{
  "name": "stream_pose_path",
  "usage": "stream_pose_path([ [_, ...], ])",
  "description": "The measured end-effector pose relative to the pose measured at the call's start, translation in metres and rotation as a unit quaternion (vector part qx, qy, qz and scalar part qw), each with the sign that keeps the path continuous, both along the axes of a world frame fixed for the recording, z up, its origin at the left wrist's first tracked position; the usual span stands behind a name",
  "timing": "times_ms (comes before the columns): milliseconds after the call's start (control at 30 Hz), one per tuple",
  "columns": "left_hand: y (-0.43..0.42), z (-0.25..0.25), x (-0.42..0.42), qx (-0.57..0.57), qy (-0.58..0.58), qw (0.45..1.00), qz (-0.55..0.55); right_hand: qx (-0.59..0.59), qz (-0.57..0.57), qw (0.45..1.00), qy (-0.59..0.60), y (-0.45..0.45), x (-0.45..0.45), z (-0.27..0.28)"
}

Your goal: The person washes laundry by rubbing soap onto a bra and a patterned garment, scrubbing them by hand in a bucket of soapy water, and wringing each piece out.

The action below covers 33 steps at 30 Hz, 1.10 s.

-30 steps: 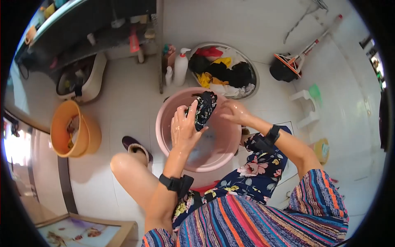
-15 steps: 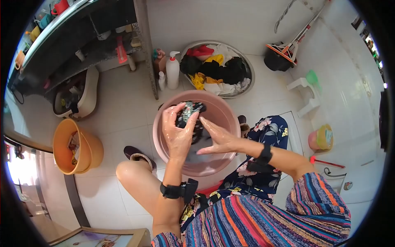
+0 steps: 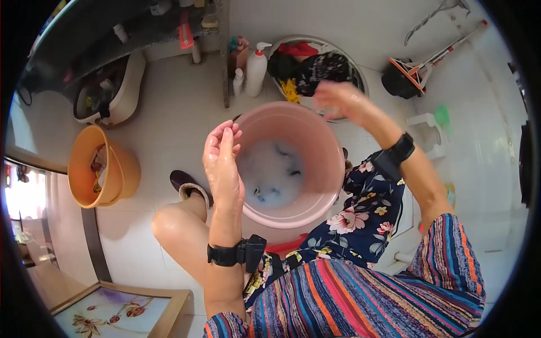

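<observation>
1. Hovering right of the upper middle of the frame, the right hand (image 3: 342, 102) is blurring, its fingers loosely parted and nothing showing in its grasp.
2. At the middle of the frame, the left hand (image 3: 223, 163) is curving its wet-looking fingers near the thumb, also with nothing visible between them.
3. The dark patterned cloth (image 3: 322, 69) is looking black with small pale specks, bunched and creased.
4. It is lying on the heap in the metal basin (image 3: 362, 80), upper middle of the frame, right by the right hand's fingertips; whether they are touching it, I cannot tell. It is sitting well apart from the left hand.
5. Red cloth (image 3: 297, 49) is showing at its upper left, and yellow cloth (image 3: 289, 90) is poking out at its lower left.
6. Below the basin in the frame, the pink tub (image 3: 324, 152) is holding cloudy water (image 3: 265, 163) with a few dark bits showing; its left rim is running just beside the left hand.
7. A white pump bottle (image 3: 256, 73) is standing close by the basin's left edge, while the wall (image 3: 344, 25) is rising behind.
8. Bare floor (image 3: 160, 132) is stretching between the tub and the orange bucket (image 3: 127, 174) at left; at right, the floral-clad leg (image 3: 360, 211) is crowding the tub's edge.
</observation>
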<state>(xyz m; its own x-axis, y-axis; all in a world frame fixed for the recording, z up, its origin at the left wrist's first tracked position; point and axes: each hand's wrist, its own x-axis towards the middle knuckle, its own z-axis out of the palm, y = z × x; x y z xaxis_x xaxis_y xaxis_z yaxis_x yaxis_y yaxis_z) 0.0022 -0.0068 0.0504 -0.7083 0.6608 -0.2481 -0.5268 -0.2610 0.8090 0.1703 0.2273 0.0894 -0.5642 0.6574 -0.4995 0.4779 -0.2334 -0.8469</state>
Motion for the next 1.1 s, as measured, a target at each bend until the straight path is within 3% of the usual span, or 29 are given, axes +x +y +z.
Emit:
stream_pose_path([
  [100, -0.002, 0.001, -0.001, -0.018, -0.004, 1.000, -0.002, -0.031, 0.281, 0.951, -0.129, -0.036, -0.033, -0.039],
  [167, -0.005, -0.002, -0.003, -0.015, -0.042, 0.999, 0.003, 0.075, 0.407, 0.897, -0.153, -0.042, -0.056, -0.095],
  [200, -0.007, -0.003, -0.004, -0.025, -0.042, 0.999, 0.005, 0.067, 0.410, 0.897, -0.149, -0.043, -0.067, -0.131],
  [233, -0.009, -0.002, -0.004, -0.019, -0.059, 0.998, 0.004, 0.232, 0.489, 0.817, -0.198, -0.044, -0.077, -0.169],
  [267, -0.011, -0.003, -0.005, -0.013, -0.077, 0.997, 0.004, 0.388, 0.548, 0.702, -0.236, -0.044, -0.084, -0.198],
  [300, -0.012, -0.006, -0.006, -0.022, -0.077, 0.997, 0.008, 0.382, 0.553, 0.703, -0.230, -0.045, -0.085, -0.216],
  [367, -0.013, -0.012, -0.008, -0.009, -0.082, 0.997, -0.001, 0.672, 0.498, 0.536, -0.116, -0.055, -0.081, -0.246],
  [400, -0.013, -0.015, -0.009, -0.021, -0.084, 0.996, 0.003, 0.665, 0.502, 0.542, -0.108, -0.068, -0.076, -0.262],
  [433, -0.012, -0.018, -0.012, -0.021, -0.100, 0.995, 0.001, 0.576, 0.492, 0.629, -0.177, -0.084, -0.070, -0.277],
  [467, -0.012, -0.019, -0.012, -0.019, -0.116, 0.993, -0.001, 0.455, 0.526, 0.675, -0.245, -0.091, -0.065, -0.291],
  [500, -0.010, -0.020, -0.012, -0.029, -0.123, 0.992, 0.002, 0.336, 0.538, 0.703, -0.321, -0.098, -0.061, -0.306],
  [533, -0.008, -0.022, -0.012, -0.037, -0.126, 0.991, 0.002, 0.185, 0.587, 0.685, -0.390, -0.104, -0.055, -0.314],
  [633, 0.001, -0.027, -0.008, -0.050, -0.138, 0.989, -0.019, 0.229, 0.572, 0.703, -0.355, -0.130, -0.017, -0.313],
  [700, 0.005, -0.033, -0.003, -0.058, -0.139, 0.988, -0.040, 0.205, 0.607, 0.684, -0.348, -0.138, 0.003, -0.335],
  [733, 0.006, -0.037, 0.000, -0.071, -0.141, 0.986, -0.058, 0.206, 0.607, 0.682, -0.352, -0.137, 0.005, -0.322],
  [800, 0.005, -0.048, 0.006, -0.075, -0.131, 0.986, -0.071, 0.138, 0.589, 0.735, -0.306, -0.130, -0.005, -0.277],
  [833, 0.003, -0.053, 0.008, -0.091, -0.132, 0.984, -0.074, 0.173, 0.523, 0.800, -0.239, -0.117, 0.003, -0.271],
  [900, -0.002, -0.064, 0.013, -0.103, -0.131, 0.983, -0.079, 0.265, 0.410, 0.843, -0.227, -0.093, 0.006, -0.257],
  [933, -0.004, -0.070, 0.012, -0.111, -0.126, 0.983, -0.078, 0.268, 0.407, 0.843, -0.228, -0.092, 0.005, -0.234],
  [967, -0.007, -0.075, 0.015, -0.119, -0.119, 0.983, -0.078, 0.169, 0.275, 0.928, -0.183, -0.093, 0.002, -0.200],
  [1000, -0.008, -0.079, 0.021, -0.115, -0.115, 0.983, -0.080, 0.066, 0.134, 0.980, -0.130, -0.094, 0.001, -0.179],
  [1033, -0.008, -0.083, 0.029, -0.137, -0.130, 0.979, -0.077, 0.073, 0.130, 0.981, -0.127, -0.097, 0.004, -0.178],
  [1100, -0.001, -0.107, 0.049, -0.184, -0.217, 0.954, -0.095, -0.049, -0.071, 0.994, 0.064, -0.103, 0.012, -0.195],
])
